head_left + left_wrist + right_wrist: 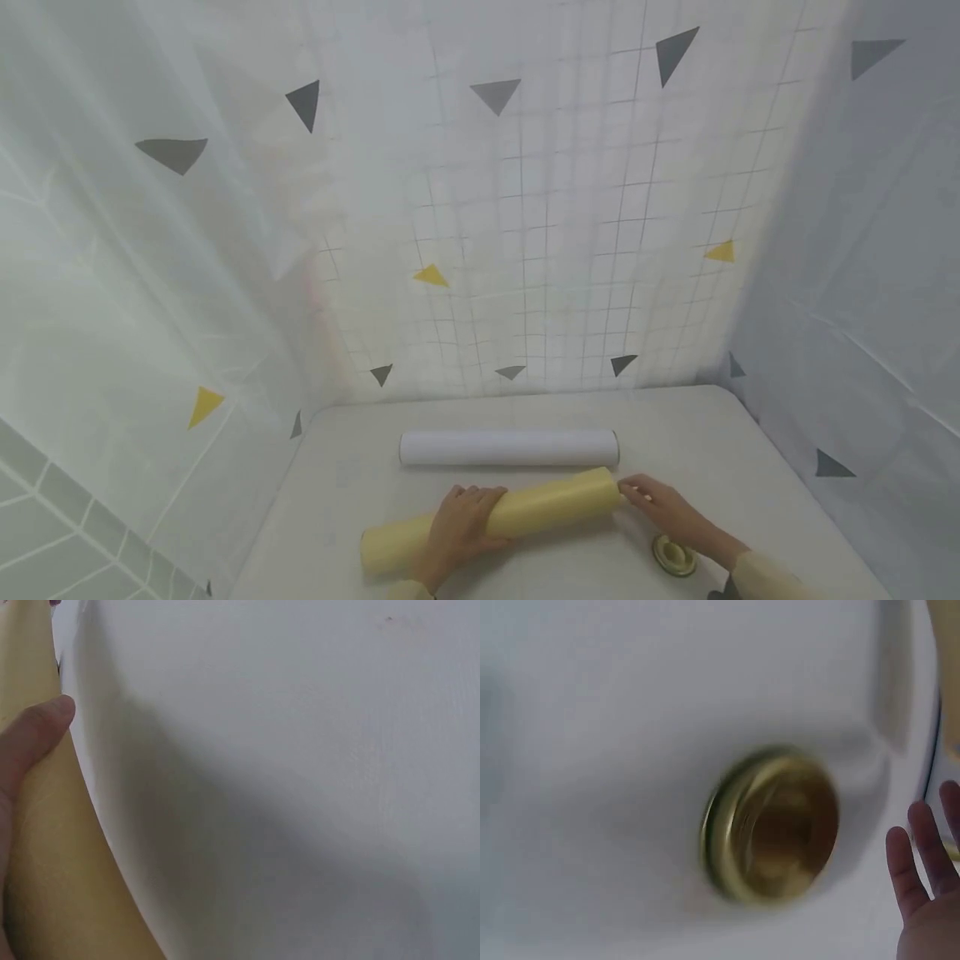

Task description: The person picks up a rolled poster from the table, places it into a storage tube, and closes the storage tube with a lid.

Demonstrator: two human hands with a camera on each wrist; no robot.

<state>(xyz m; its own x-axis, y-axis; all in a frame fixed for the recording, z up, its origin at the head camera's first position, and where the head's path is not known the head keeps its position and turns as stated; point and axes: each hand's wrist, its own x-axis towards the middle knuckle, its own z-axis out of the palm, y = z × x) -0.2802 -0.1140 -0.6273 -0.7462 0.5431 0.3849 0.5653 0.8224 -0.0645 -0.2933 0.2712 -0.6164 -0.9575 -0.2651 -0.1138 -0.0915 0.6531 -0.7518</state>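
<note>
A pale yellow roll point(517, 517) lies slanted across the white table point(750, 467). My left hand point(459, 527) rests over its middle with the fingers curved around it; the left wrist view shows the thumb point(34, 739) pressed on the yellow roll point(52, 862). My right hand point(660, 504) reaches to the roll's right end with straight fingers, the fingertips at or touching the end. In the right wrist view the fingers point(922, 862) are spread and hold nothing. A white roll point(508, 448) lies just behind the yellow one.
A round brass-coloured ring or cap point(673, 556) point(772, 825) sits on the table under my right wrist. White curtains point(525, 208) with grey and yellow triangles close off the back and both sides of the table.
</note>
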